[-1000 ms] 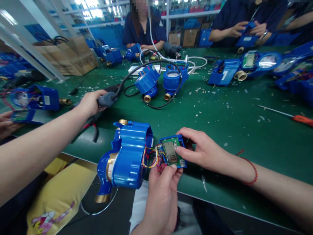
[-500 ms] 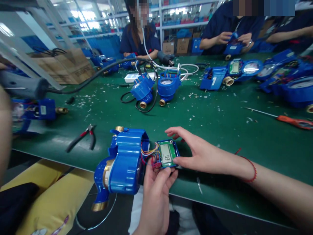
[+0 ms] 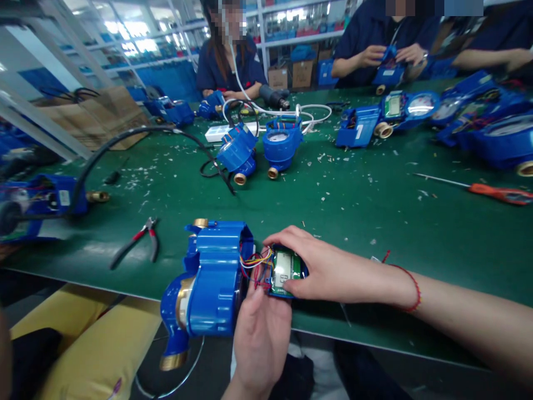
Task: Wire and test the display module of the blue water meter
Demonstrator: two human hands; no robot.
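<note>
A green circuit board with a lit-grey display (image 3: pixel 283 266) sits in a small blue frame in front of me. My right hand (image 3: pixel 320 266) grips it from the right, fingers over the far edge and thumb on the near part. Below and left of the board, my left hand (image 3: pixel 263 333) is turned palm up with its fingers reaching under the wires and board; part of them is hidden. Coloured wires (image 3: pixel 256 261) run from the board into a large blue meter housing (image 3: pixel 214 278) with brass fittings, lying at the table's near edge.
Red-handled cutters (image 3: pixel 135 243) lie left of the housing, and an orange screwdriver (image 3: pixel 491 191) at the right. Two blue meters (image 3: pixel 281 144) stand mid-table by a white power strip (image 3: pixel 217 133). Co-workers sit across the green table (image 3: pixel 358 216); more meters flank both sides.
My right hand has closed onto the board. My left thumb has come off the board's near edge and the palm has opened. At left, the grey tool and its black cable have moved.
</note>
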